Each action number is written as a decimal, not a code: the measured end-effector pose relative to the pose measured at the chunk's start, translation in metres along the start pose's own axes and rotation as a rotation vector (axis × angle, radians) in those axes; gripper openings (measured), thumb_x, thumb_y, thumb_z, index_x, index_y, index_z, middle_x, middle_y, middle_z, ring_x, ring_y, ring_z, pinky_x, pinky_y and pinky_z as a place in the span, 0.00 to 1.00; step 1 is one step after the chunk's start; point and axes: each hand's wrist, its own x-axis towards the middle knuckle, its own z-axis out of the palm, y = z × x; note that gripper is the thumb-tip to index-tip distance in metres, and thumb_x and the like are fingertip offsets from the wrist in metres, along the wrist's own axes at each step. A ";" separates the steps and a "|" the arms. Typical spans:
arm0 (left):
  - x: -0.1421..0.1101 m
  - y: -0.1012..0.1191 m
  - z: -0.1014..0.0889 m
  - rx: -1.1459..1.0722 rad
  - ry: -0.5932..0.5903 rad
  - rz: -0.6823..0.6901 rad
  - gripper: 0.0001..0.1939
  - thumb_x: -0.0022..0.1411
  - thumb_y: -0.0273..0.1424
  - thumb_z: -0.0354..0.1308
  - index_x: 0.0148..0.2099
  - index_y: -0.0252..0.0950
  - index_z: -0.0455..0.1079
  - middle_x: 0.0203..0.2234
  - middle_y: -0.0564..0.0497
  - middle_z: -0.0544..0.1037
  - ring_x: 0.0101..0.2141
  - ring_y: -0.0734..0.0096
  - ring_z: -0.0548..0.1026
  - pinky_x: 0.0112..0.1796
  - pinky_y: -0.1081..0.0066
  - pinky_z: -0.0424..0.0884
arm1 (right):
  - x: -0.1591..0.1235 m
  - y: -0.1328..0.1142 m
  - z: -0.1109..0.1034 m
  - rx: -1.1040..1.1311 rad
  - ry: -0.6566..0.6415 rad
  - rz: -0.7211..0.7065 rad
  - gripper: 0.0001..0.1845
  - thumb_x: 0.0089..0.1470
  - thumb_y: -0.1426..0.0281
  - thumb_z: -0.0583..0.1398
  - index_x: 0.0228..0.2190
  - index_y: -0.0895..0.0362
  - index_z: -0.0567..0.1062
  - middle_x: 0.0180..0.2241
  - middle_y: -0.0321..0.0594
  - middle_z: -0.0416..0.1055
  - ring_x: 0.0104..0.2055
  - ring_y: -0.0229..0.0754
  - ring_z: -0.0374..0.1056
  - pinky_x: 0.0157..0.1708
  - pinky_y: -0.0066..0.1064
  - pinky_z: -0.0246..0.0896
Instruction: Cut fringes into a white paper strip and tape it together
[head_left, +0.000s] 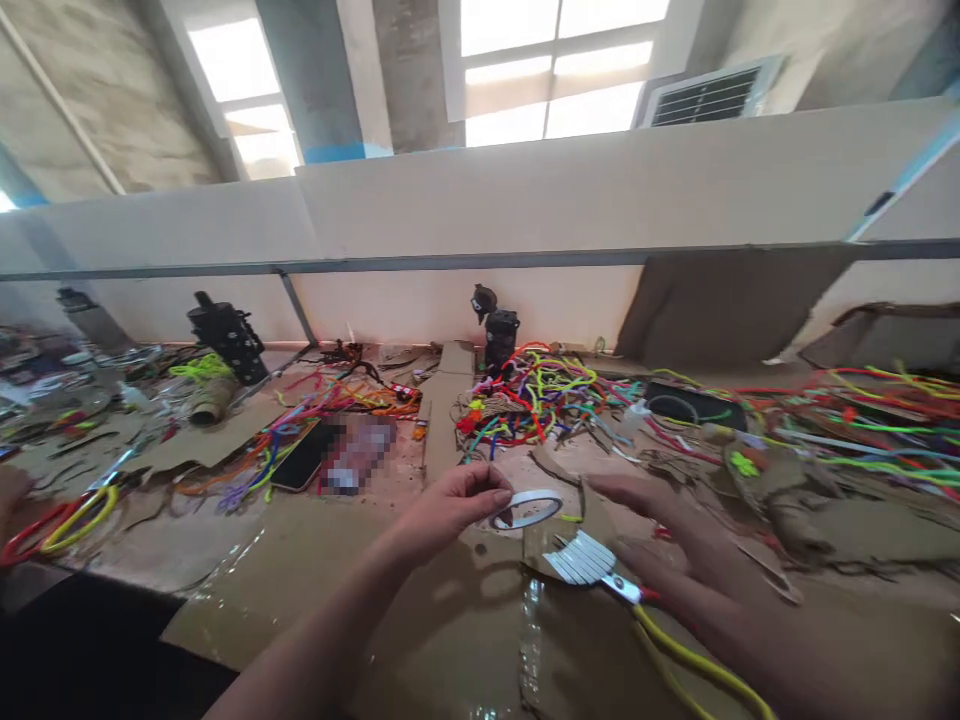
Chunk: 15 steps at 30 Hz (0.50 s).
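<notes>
My left hand (461,500) pinches a narrow white roll of tape (536,508) between thumb and fingers, over the cardboard in front of me. My right hand (705,570) is slightly blurred, its fingers stretched out and apart, with nothing seen in it. Close to that hand are multi-blade scissors (581,560) with yellow and red handles, resting on the cardboard (457,640). The hand hides part of their handle. A small curved cardboard piece (555,465) is just beyond the tape.
Tangled coloured pipe cleaners (547,390) lie at the back, with more at the right (892,420). A phone (306,455) lies to the left. Another pair of scissors (82,520) is at the far left, beside part of another person's hand (11,490). Black devices (501,340) stand along the partition.
</notes>
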 end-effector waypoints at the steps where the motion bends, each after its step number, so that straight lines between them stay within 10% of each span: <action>1: 0.006 0.001 0.009 -0.012 -0.031 0.009 0.24 0.57 0.52 0.69 0.38 0.35 0.72 0.31 0.51 0.76 0.35 0.68 0.71 0.40 0.69 0.64 | 0.003 -0.003 0.004 -0.002 0.000 -0.002 0.23 0.60 0.54 0.68 0.56 0.40 0.78 0.60 0.41 0.73 0.63 0.60 0.64 0.63 0.49 0.59; 6: 0.026 0.002 0.033 0.027 -0.083 0.029 0.22 0.60 0.50 0.67 0.36 0.35 0.72 0.29 0.52 0.75 0.32 0.69 0.69 0.36 0.70 0.63 | 0.024 -0.006 0.022 0.133 -0.076 0.048 0.14 0.60 0.55 0.65 0.36 0.51 0.83 0.36 0.41 0.79 0.40 0.52 0.73 0.42 0.39 0.66; 15: 0.058 -0.009 0.052 0.072 0.008 0.075 0.19 0.62 0.47 0.63 0.37 0.35 0.73 0.33 0.49 0.77 0.37 0.64 0.74 0.42 0.67 0.67 | 0.023 0.012 0.007 0.348 -0.127 0.229 0.19 0.52 0.51 0.71 0.32 0.54 0.80 0.31 0.38 0.75 0.35 0.47 0.69 0.35 0.34 0.62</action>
